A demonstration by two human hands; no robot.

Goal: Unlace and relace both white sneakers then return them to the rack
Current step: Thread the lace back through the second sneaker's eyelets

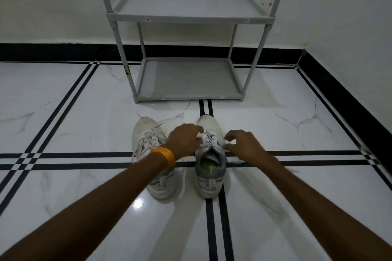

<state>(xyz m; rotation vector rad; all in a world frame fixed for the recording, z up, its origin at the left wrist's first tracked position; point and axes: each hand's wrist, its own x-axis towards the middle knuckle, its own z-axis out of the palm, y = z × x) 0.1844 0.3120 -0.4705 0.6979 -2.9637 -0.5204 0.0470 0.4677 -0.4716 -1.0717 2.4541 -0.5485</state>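
The floor [74,186] in front of me is white glossy marble tile with thin black double lines crossing it. Two white sneakers stand on it side by side, toes pointing away from me: the left sneaker [146,131] and the right sneaker [209,186]. Behind them, near the wall, a grey two-shelf rack [186,79] stands on the floor.

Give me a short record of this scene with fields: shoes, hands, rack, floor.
shoes: left sneaker and right sneaker side by side on the floor, toes toward the rack
hands: left hand and right hand at the right sneaker's laces
rack: grey rack, two shelves, both bare
floor: white tiles, black lines
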